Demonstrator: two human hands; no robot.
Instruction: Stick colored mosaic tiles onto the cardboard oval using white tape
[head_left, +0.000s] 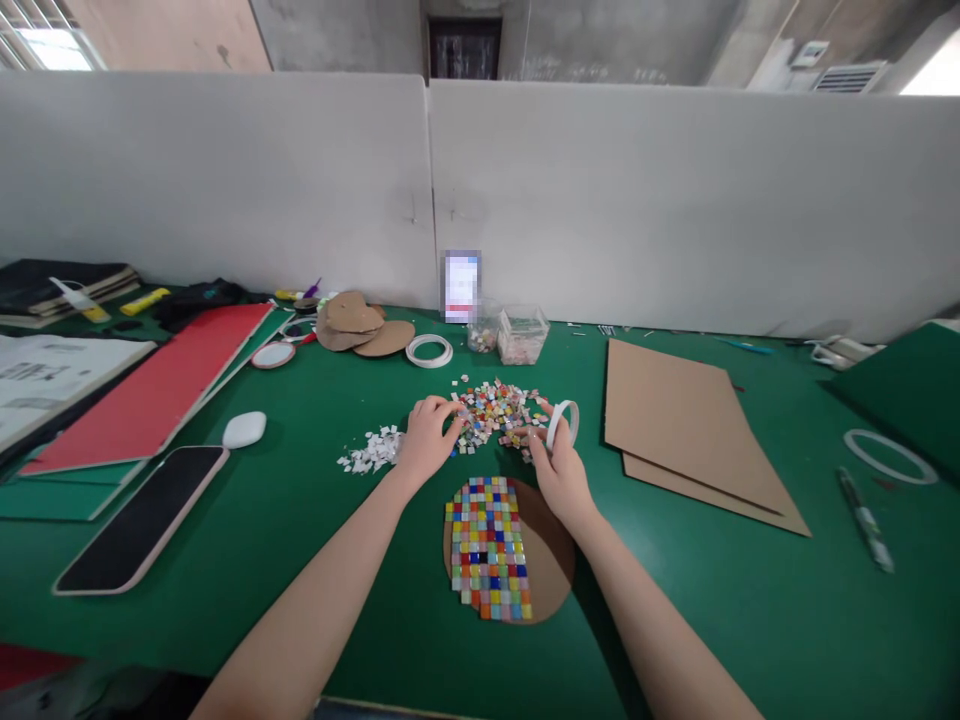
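A heap of small coloured mosaic tiles lies on the green table. At its left edge, my left hand has its thumb and fingers drawn together; what is between them, if anything, is too small to name. My right hand holds a roll of white tape beside the heap's right edge, with fingertips close to the tiles. Below both hands rests a round cardboard disc. Rows of glossy coloured tiles cover its left part, while bare brown card shows at right. White paper scraps lie left of my left hand.
Behind the heap stand a clear plastic box, a small jar and another tape roll. Cardboard sheets lie right, a phone and white case left. A grey partition closes the back.
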